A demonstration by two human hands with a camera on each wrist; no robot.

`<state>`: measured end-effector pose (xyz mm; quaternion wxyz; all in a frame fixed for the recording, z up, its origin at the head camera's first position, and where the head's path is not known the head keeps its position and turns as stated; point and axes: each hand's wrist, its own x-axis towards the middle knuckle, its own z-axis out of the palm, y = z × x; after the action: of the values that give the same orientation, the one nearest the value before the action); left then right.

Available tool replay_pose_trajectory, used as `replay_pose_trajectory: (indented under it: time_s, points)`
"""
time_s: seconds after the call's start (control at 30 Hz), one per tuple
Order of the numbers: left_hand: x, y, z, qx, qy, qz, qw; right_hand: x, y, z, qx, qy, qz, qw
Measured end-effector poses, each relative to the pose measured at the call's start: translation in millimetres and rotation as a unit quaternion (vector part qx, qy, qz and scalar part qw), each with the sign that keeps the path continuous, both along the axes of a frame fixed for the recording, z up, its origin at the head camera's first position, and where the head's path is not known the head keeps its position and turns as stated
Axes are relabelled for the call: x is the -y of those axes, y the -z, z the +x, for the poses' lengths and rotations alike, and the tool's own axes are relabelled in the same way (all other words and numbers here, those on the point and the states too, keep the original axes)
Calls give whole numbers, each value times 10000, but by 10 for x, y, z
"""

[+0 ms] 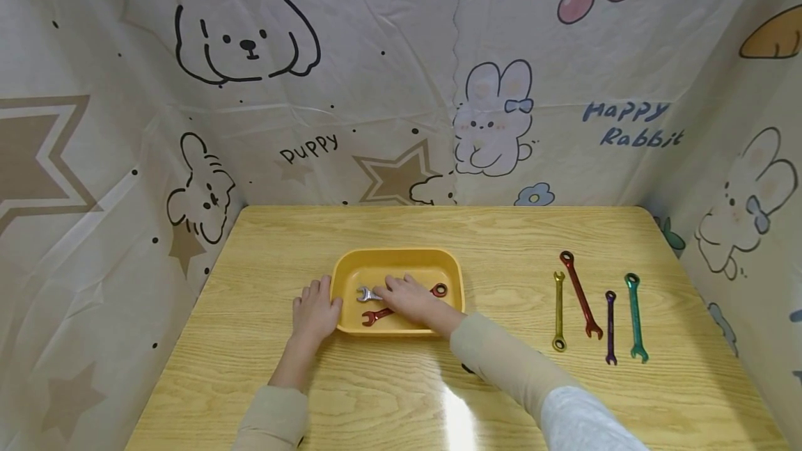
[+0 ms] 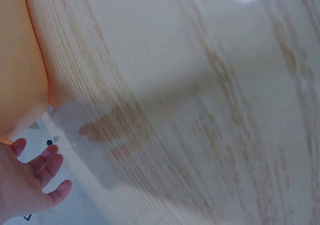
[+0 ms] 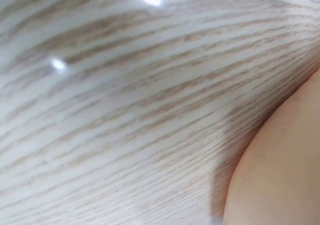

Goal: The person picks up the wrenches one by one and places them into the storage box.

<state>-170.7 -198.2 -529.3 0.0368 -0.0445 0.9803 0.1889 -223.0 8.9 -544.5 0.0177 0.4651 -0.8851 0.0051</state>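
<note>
A yellow plastic tray sits on the wooden table. At its left side my left hand holds the rim, thumb over the edge and fingers outside; the left wrist view shows these fingers spread beside the tray wall. My right hand reaches inside the tray, its fingers on a silver combination wrench whose other end the hand hides. Under that hand lies a red ratcheting wrench, its ring end showing to the right.
Right of the tray several wrenches lie on the table: a gold one, a larger red one, a purple one and a teal one. A cartoon-printed cloth hangs behind and along both sides.
</note>
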Motion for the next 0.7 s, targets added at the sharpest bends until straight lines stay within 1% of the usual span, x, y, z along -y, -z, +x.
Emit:
replay_pose_trajectory:
  time_s: [0.17,0.47,0.7]
  points:
    - [0,-1,-6,-10,1,-31,10000,-6,14,4,52,-52,-141,9999]
    - [0,6,-9,20,-22,-23,10000,-7,27,14,64,-23,-166,9998]
    - [4,13,-14,-10,-27,-57,10000,-16,34,9,301,3,-363,9989]
